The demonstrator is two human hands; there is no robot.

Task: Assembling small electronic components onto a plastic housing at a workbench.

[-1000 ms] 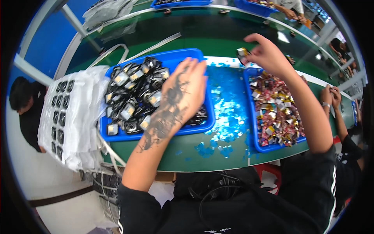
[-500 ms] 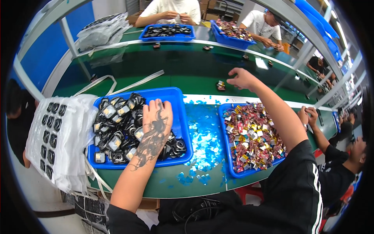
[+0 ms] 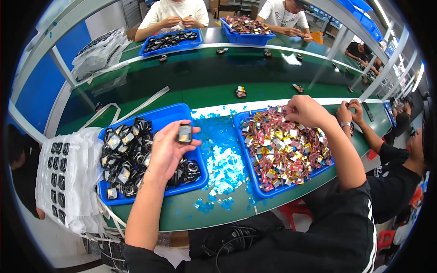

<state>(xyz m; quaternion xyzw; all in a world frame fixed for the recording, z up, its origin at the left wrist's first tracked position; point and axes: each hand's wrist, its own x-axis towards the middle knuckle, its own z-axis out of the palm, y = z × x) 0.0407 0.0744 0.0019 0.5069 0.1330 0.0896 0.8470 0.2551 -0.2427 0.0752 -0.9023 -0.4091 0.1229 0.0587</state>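
Note:
My left hand [image 3: 165, 152] is raised over the right side of a blue tray [image 3: 205, 175]. Its thumb and fingers grip a small black watch case [image 3: 185, 133] with a pale gold square on it. Below lie many similar black cases [image 3: 125, 150]. My right hand [image 3: 310, 111] reaches to the far side of another blue tray [image 3: 250, 160], fingers curled together and pointing down at a heap of small reddish circuit boards [image 3: 282, 152] with silver and yellow pieces. Whatever its fingertips pinch is too small to make out.
Blue film scraps [image 3: 225, 168] lie between the trays. Boards, including one unit [image 3: 241, 92], sit on the green conveyor [image 3: 191, 77] beyond. White moulded sheets [image 3: 68, 182] are stacked at left. Co-workers sit opposite and at right; one's hands [image 3: 348, 113] are near my right arm.
My left hand has lifted from the black cases and turned, now showing a case. My right hand has come back from the conveyor to the circuit-board heap. The view has shifted.

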